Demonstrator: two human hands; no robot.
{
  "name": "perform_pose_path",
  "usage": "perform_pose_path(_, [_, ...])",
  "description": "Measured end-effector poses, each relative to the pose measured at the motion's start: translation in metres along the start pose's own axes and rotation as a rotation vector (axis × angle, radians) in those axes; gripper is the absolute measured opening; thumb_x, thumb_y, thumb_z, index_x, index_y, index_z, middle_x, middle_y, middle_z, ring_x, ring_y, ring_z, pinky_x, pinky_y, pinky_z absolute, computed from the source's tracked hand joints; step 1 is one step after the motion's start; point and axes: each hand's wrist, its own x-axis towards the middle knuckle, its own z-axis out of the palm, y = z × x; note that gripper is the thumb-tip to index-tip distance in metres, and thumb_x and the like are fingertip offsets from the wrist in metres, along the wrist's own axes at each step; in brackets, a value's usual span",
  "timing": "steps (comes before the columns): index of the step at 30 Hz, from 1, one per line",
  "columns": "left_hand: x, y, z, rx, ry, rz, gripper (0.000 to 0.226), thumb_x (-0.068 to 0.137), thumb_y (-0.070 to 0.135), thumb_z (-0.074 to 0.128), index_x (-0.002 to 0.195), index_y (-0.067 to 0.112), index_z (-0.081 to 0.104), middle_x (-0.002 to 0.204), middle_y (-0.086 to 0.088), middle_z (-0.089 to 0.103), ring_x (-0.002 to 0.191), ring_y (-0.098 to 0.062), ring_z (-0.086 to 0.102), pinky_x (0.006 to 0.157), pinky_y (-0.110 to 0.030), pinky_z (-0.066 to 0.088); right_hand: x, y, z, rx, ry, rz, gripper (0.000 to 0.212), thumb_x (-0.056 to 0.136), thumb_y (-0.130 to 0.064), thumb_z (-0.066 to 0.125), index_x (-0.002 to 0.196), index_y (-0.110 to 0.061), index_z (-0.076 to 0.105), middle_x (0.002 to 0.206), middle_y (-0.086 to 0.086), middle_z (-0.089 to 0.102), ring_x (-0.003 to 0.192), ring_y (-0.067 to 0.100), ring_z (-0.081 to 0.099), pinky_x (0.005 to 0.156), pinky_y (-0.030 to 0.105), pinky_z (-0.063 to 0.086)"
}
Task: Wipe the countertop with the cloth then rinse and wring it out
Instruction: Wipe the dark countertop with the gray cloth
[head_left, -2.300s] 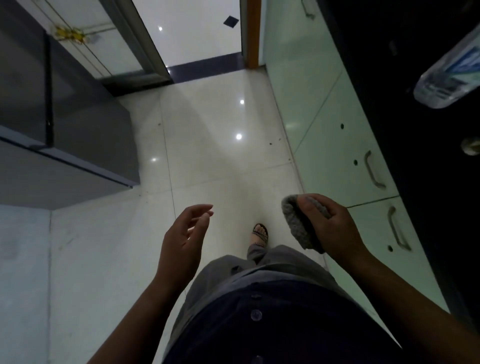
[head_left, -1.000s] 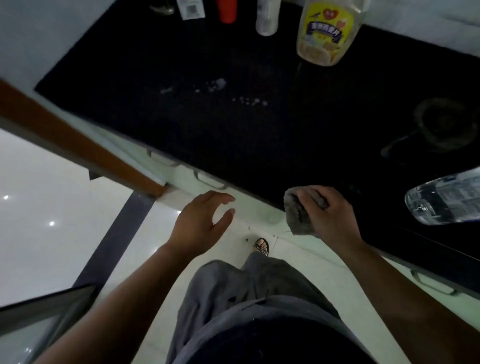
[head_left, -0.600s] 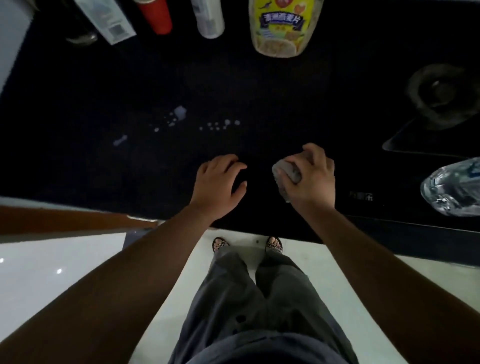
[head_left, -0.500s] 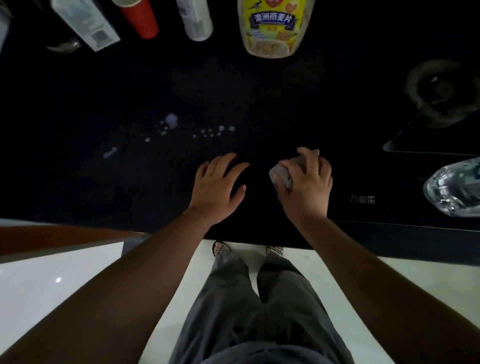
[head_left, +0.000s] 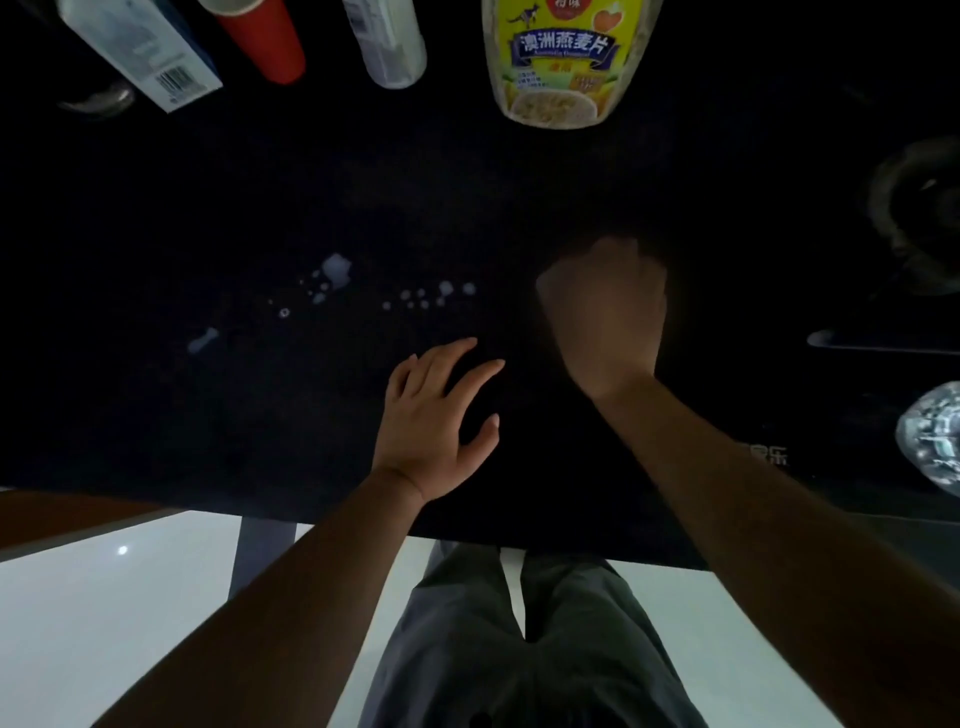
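Note:
The black countertop (head_left: 197, 208) fills the upper view. White spilled droplets (head_left: 332, 270) are scattered on it left of centre, with a few more (head_left: 447, 288) nearer my hands. My left hand (head_left: 441, 415) rests flat on the counter with its fingers spread. Further in and to its right, my right hand (head_left: 605, 306) is blurred and curled into a fist, just right of the droplets. The grey cloth is hidden under that fist.
Along the back stand a carton (head_left: 145, 52), a red cup (head_left: 260, 41), a white bottle (head_left: 387, 44) and an oat jar (head_left: 558, 62). A gas burner (head_left: 924, 208) is on the right, with a clear water bottle (head_left: 935, 436) near the counter's front edge.
I have turned from the floor to face the counter. My right hand with the cloth has moved further in over the counter. The left hand has settled flat on the surface.

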Motion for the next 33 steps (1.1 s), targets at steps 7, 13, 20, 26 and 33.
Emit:
perform_pose_path(7, [0.000, 0.000, 0.001, -0.015, 0.029, 0.001, 0.051, 0.082, 0.044, 0.049, 0.131, 0.030, 0.051, 0.143, -0.001, 0.043, 0.129, -0.019, 0.038, 0.112, -0.044, 0.022, -0.038, 0.042, -0.010, -0.007, -0.018, -0.127, 0.033, 0.084, -0.040, 0.054, 0.112, -0.023, 0.058, 0.128, 0.008, 0.051, 0.107, 0.038, 0.041, 0.085, 0.049, 0.046])
perform_pose_path(13, [0.001, -0.001, 0.004, -0.011, 0.041, 0.011, 0.051, 0.082, 0.043, 0.051, 0.131, 0.029, 0.052, 0.143, -0.002, 0.043, 0.129, -0.022, 0.041, 0.111, -0.045, 0.025, 0.064, 0.006, 0.006, 0.011, 0.013, 0.037, 0.037, 0.090, -0.045, 0.046, 0.121, -0.027, 0.056, 0.139, 0.004, 0.040, 0.120, 0.037, 0.036, 0.097, 0.045, 0.038])
perform_pose_path(20, [0.001, 0.000, 0.002, 0.019, 0.017, 0.001, 0.051, 0.082, 0.045, 0.051, 0.131, 0.029, 0.051, 0.143, -0.001, 0.043, 0.128, -0.021, 0.041, 0.110, -0.043, 0.024, -0.034, 0.034, -0.004, 0.091, -0.053, -0.286, 0.037, 0.088, -0.047, 0.050, 0.114, -0.024, 0.063, 0.127, 0.006, 0.053, 0.108, 0.037, 0.047, 0.089, 0.047, 0.045])
perform_pose_path(26, [-0.002, 0.003, 0.001, 0.038, -0.025, 0.007, 0.050, 0.087, 0.042, 0.048, 0.135, 0.026, 0.048, 0.146, -0.003, 0.040, 0.133, -0.021, 0.035, 0.113, -0.048, 0.024, 0.046, 0.009, -0.002, 0.063, -0.075, -0.047, 0.037, 0.090, -0.046, 0.047, 0.121, -0.027, 0.057, 0.141, 0.004, 0.037, 0.121, 0.037, 0.033, 0.098, 0.045, 0.037])
perform_pose_path(33, [-0.030, -0.033, -0.014, 0.099, 0.066, -0.120, 0.048, 0.088, 0.039, 0.047, 0.134, 0.028, 0.050, 0.147, -0.003, 0.042, 0.131, -0.024, 0.040, 0.109, -0.049, 0.027, -0.005, -0.010, 0.006, 0.103, -0.134, -0.394, 0.041, 0.087, -0.053, 0.045, 0.114, -0.025, 0.059, 0.132, 0.003, 0.047, 0.112, 0.036, 0.044, 0.089, 0.047, 0.045])
